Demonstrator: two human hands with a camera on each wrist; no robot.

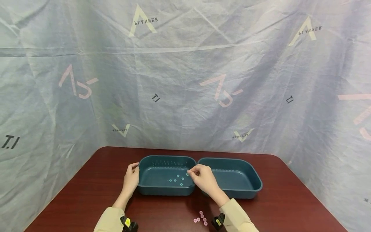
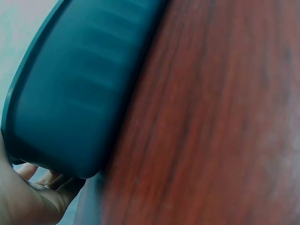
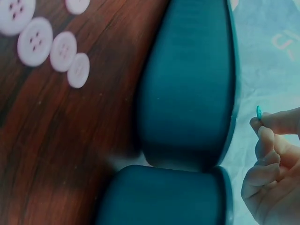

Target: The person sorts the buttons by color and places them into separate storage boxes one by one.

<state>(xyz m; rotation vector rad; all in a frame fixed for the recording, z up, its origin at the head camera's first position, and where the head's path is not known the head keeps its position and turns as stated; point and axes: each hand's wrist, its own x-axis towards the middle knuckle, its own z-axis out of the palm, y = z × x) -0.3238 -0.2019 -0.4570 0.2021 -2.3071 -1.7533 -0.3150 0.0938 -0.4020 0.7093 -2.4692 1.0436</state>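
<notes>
My right hand (image 1: 204,177) is above the right end of the left blue-green bin (image 1: 166,190), pinching a small turquoise button (image 3: 259,112) between thumb and fingertip. Inside that bin, several light-blue buttons (image 1: 175,180) lie scattered over the floor. At the bin's left end, my left hand (image 1: 131,177) holds the wall, its fingers (image 2: 47,179) bent against the outside as the left wrist view shows. Several pink buttons (image 1: 202,216) with four holes lie on the table in front, near the right forearm.
A second blue-green bin (image 1: 255,194) stands to the right, its corner close against the first. Both are on a dark red wooden table (image 1: 87,180). A pale printed cloth (image 1: 185,122) hangs behind the table and at its sides.
</notes>
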